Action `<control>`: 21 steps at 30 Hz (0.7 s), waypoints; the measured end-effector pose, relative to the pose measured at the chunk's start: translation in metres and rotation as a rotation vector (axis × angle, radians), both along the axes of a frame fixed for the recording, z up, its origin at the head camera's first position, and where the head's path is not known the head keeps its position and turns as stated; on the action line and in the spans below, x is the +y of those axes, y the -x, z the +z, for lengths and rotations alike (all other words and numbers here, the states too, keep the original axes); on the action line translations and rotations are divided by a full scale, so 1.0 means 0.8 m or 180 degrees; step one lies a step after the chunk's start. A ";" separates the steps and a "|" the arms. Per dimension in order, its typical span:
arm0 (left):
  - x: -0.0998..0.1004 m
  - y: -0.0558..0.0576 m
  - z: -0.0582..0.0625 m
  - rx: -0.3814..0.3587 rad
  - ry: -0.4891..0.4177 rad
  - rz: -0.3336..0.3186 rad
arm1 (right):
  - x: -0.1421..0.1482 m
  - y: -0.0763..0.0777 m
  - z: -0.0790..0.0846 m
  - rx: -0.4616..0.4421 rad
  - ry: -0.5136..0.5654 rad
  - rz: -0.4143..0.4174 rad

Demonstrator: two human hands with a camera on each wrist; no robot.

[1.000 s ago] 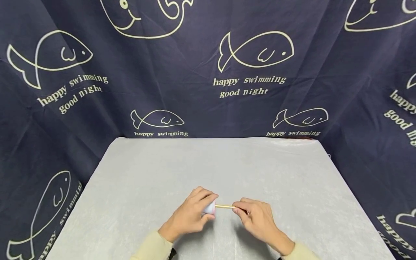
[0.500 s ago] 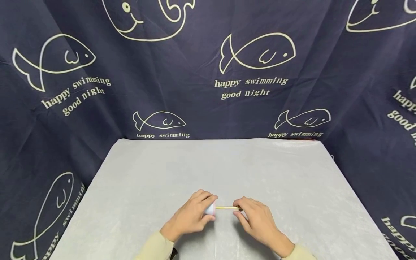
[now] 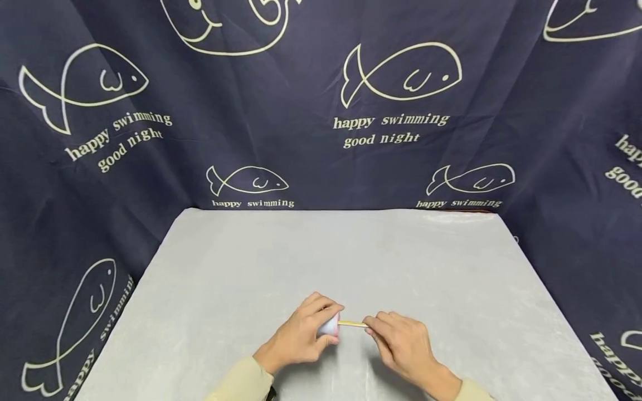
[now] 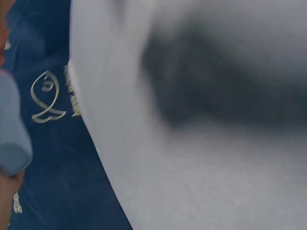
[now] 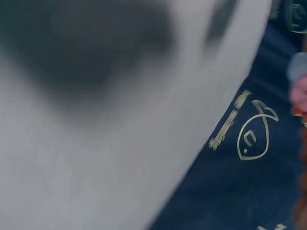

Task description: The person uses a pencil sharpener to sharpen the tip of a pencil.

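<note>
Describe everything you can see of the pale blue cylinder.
The pale blue cylinder looks smooth, perhaps plastic, with a pink end. It lies sideways, apparently raised above the light grey tabletop, gripped between thumb and fingers of the left hand, which hides part of it. A slim yellow stick meets its pink end; how far it goes in cannot be seen.

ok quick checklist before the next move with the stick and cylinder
1. Left hand grips cylinder: ok
2. Right hand pinches stick: ok
3. Stick points at the cylinder's pink end: ok
4. Stick's depth inside the cylinder: cannot tell, that end is hidden
5. Stick's other end: cannot tell, the right hand covers it
6. Fingers of the two hands apart: ok, bare stick shows between them
</note>
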State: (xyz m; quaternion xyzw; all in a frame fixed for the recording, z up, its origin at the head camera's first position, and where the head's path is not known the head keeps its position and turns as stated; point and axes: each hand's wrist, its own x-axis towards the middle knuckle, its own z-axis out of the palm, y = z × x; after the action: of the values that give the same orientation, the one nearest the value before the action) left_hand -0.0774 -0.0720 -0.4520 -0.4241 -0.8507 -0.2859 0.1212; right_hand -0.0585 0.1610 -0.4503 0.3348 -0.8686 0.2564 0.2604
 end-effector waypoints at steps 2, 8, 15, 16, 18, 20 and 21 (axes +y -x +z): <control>0.000 -0.002 -0.005 0.0477 0.0131 -0.0003 | 0.003 0.000 0.005 -0.1491 0.0305 0.0221; 0.002 -0.004 -0.016 0.1228 0.0475 -0.0144 | 0.014 0.015 0.010 -0.4368 0.1197 0.0505; -0.003 0.003 -0.013 0.0625 0.0552 0.0071 | 0.008 0.013 -0.002 -0.2559 0.0423 0.0214; -0.004 0.004 -0.011 0.0459 0.0545 0.0114 | 0.007 0.012 -0.006 -0.2057 0.0285 0.0138; -0.009 0.008 -0.006 0.0055 0.0507 0.0187 | 0.005 0.011 -0.013 -0.1057 0.0096 0.0006; -0.013 0.013 -0.002 -0.0322 0.0452 0.0212 | 0.004 0.014 -0.019 -0.0194 -0.0024 -0.0053; -0.014 0.015 0.001 -0.0507 0.0430 0.0203 | 0.005 0.016 -0.022 0.0156 -0.0106 -0.0075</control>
State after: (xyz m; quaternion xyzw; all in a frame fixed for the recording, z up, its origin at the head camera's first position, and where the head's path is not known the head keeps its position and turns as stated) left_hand -0.0898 -0.0834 -0.4510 -0.3799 -0.8880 -0.2568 0.0335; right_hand -0.0711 0.1647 -0.4675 0.3351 -0.8699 0.2305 0.2790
